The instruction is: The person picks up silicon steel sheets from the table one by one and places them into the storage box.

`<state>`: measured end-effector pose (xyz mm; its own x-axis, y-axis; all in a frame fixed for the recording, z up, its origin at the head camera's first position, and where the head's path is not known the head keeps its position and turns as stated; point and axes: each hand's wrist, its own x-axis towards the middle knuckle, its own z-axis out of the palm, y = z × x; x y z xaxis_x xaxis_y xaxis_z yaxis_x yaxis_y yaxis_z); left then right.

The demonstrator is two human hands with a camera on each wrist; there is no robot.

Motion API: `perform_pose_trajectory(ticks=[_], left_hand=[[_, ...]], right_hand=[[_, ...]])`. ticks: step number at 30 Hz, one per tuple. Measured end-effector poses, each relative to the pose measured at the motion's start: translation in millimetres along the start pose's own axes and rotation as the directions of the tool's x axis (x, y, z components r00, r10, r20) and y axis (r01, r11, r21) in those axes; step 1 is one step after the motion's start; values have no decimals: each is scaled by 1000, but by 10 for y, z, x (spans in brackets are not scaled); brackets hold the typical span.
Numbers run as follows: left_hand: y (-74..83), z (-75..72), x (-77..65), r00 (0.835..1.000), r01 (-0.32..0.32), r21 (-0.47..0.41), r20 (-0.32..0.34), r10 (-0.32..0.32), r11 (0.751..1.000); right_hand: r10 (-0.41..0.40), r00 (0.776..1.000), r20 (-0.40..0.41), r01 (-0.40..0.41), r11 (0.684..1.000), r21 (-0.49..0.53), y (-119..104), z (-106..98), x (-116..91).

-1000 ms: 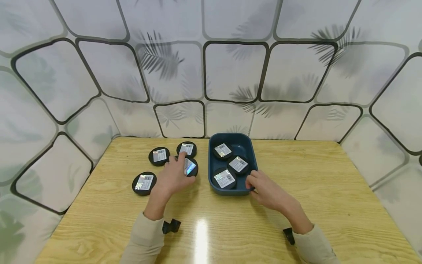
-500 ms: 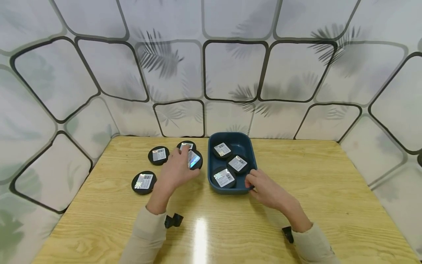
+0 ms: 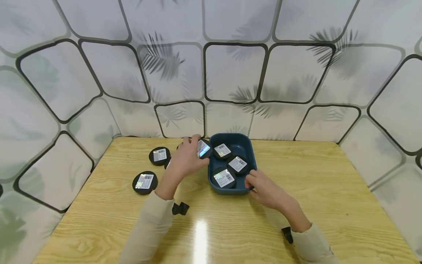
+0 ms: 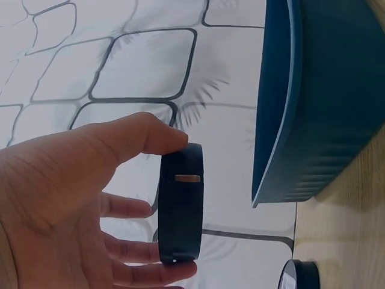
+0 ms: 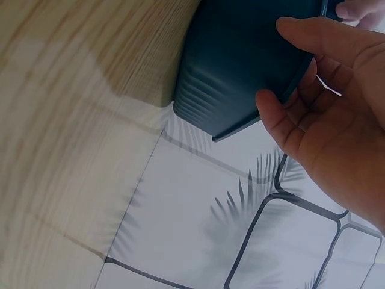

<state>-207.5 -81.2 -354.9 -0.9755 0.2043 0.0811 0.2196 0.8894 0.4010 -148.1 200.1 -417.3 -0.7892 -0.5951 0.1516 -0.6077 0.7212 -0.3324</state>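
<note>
My left hand (image 3: pixel 186 161) holds a flat, round black case (image 3: pixel 204 148) with a barcode label, right by the left rim of a dark blue bin (image 3: pixel 242 146). In the left wrist view the case (image 4: pixel 182 217) stands on edge between thumb and fingertips, a small copper-toned slot in its side. My right hand (image 3: pixel 267 190) grips the bin's near right corner, thumb outside, as the right wrist view shows. Inside the bin lie three similar labelled cases: one at the back (image 3: pixel 222 150), one in the middle (image 3: pixel 238 164), one in front (image 3: pixel 224 178).
Left of the bin, several more black cases lie on the wooden table (image 3: pixel 313 176), among them a back one (image 3: pixel 159 156) and a nearer one (image 3: pixel 145 182). Another case (image 3: pixel 167 162) is partly hidden by my left hand. A patterned wall covering (image 3: pixel 235 73) rises behind.
My left hand has carried its case right and away from me, from among the table cases to the bin's left rim. A case that was under the hand now shows. My right hand stays put.
</note>
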Motion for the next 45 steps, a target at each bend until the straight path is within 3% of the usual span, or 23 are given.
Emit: perform_pose_trajectory(ticks=[10,23,45], left_hand=[[122,100,224,998,-61,26,4,61,998],[289,243,454,995,-97,26,4,97,995],[216,616,712,990,-142,111,19,141,984]], right_hand=[[-28,1000,-14,28,1000,-5,7,21,14],[14,1000,-7,-14,1000,11,-8,16,1],[19,1000,21,-20,1000,13,11,5,-10]])
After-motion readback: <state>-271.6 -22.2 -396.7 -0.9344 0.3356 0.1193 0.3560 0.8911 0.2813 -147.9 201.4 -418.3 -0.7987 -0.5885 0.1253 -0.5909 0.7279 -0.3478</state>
